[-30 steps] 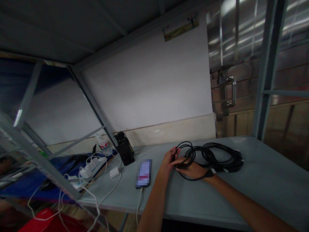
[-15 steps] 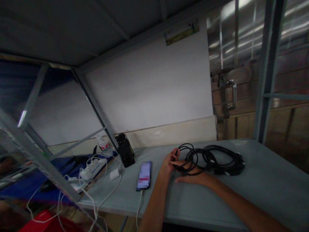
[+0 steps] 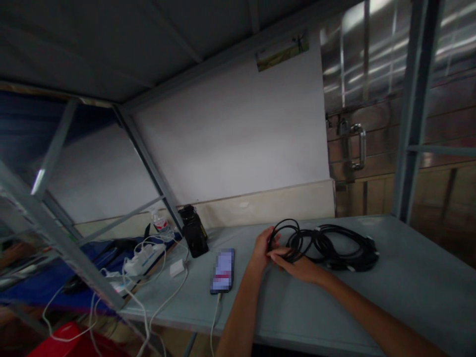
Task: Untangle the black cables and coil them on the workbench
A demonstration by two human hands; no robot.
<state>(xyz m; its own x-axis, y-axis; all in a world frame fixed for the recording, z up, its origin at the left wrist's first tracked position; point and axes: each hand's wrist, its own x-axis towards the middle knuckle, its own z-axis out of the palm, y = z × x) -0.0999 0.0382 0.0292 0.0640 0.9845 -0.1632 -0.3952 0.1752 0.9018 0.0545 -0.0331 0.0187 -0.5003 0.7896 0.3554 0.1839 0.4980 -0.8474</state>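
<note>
A black cable lies partly coiled on the grey board, its near loops rising into my hands. My left hand is closed around the cable at the left end of those loops. Close beside it, my right hand pinches the cable near the left fingers, with a few strands passing over it. Farther right, a bigger black cable coil with small pale ends rests on the board. To the left of my left forearm lies a phone with its screen lit, a white cord plugged into its lower end.
A black bottle or case stands at the back left beside a metal post. A white charger block and a power strip with tangled white cords lie left. A clear plastic bottle stands behind. The board extends right.
My right hand has come up and its fingers have closed in by the left hand. The near cable loops have shifted and no longer hang across my right wrist.
</note>
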